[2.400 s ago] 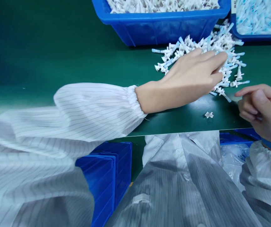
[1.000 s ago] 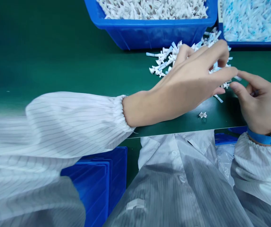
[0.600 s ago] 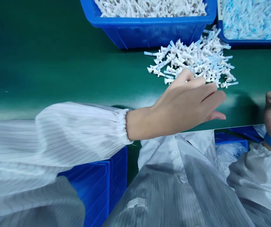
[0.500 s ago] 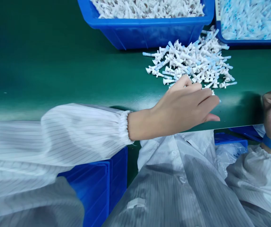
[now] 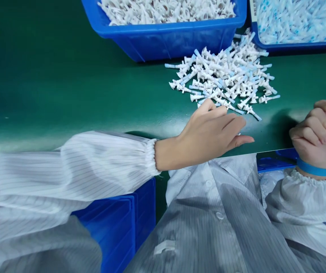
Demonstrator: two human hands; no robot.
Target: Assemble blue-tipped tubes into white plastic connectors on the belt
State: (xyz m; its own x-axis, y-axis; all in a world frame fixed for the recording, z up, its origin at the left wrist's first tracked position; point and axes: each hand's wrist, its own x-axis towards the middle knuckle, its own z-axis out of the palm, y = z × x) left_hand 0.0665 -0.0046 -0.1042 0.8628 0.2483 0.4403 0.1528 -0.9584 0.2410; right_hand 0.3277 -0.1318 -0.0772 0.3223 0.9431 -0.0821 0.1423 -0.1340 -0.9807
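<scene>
My left hand (image 5: 212, 129) is at the near edge of the green table, back upward, its fingers curled under and the thumb sticking out. A tiny white bit shows between thumb and forefinger; what it belongs to is hidden. Just beyond the knuckles lies a loose pile of small white plastic fittings with pale blue tubes (image 5: 225, 76). To the right, my right hand (image 5: 318, 132), with a blue band (image 5: 319, 168) on the wrist, is closed with its fingers folded inward. Anything inside that fist cannot be made out.
Behind the pile stands a deep blue bin (image 5: 174, 38) full of white fittings. At its right is a shallower blue tray (image 5: 302, 47) of pale blue-tipped pieces. Blue crates (image 5: 117, 223) sit below the green table (image 5: 52, 94), left of my lap.
My right hand has come further into view, moving left with its fist turned. My left hand has shifted slightly left, uncovering fittings at the pile's near edge. The whole view has shifted a little.
</scene>
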